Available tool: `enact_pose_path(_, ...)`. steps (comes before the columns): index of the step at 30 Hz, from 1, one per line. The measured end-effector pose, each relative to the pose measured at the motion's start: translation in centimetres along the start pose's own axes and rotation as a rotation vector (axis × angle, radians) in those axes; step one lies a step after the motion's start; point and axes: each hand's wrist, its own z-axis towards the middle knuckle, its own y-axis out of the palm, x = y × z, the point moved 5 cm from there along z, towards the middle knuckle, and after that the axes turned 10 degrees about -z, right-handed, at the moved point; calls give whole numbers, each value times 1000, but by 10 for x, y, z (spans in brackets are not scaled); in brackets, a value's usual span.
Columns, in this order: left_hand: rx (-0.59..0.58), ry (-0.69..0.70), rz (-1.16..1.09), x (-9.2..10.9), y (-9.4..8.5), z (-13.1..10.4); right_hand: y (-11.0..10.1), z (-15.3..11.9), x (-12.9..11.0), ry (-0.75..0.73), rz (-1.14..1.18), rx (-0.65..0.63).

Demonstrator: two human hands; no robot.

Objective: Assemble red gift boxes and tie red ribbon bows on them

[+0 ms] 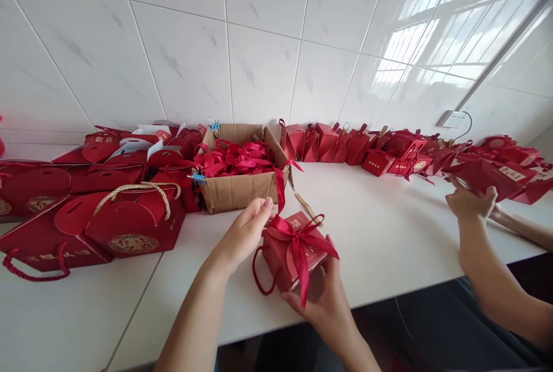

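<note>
My right hand [322, 306] grips a small red gift box [276, 251] from below and the right side. A red ribbon bow [298, 238] is tied across the box, its tails hanging over the front, and a dark red cord handle [259, 280] loops out on the left. At the box's upper left corner is my left hand [248, 234], fingers curled and thumb pressed against them; what they pinch, if anything, is hidden. Just behind, a cardboard box [242, 193] holds a heap of red ribbons [235, 156], one of them draping over its right side.
Several larger red gift boxes [133, 222] with rope handles stand on the left of the white table [389, 234]. More small red boxes [328, 140] line the tiled wall. At right, a co-worker's hand [470, 199] is at a red box [490, 179]. A power strip [452, 119] is on the wall.
</note>
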Motion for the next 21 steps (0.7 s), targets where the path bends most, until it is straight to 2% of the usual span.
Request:
enact_pose_path(4, -154, -38, 26, 1, 18, -4, -34, -12, 23, -6, -29, 136)
enact_pose_path(7, -135, -61, 110, 5, 16, -9, -78, -4, 63, 37, -158, 205)
enact_pose_path(9, -82, -84, 148, 9, 8, -12, -113, 19, 95, 137, -274, 241)
enact_pose_path(10, -60, -90, 161, 11, 5, -13, -129, 37, 112, 237, -381, 230)
enact_pose_path(11, -37, -88, 169, 14, 1, -14, -143, 55, 129, 367, -519, 198)
enact_pose_path(13, 11, -66, 183, 18, -6, -16, -164, 95, 153, 471, -611, 210)
enact_pose_path(15, 62, -41, 199, 20, -13, -16, -176, 124, 174, 584, -696, 233)
enact_pose_path(17, 111, -3, 207, 22, -20, -16, -176, 140, 191, 641, -755, 184)
enact_pose_path(21, 258, 158, 175, 39, -28, -25, -169, 142, 214, 652, -836, 85)
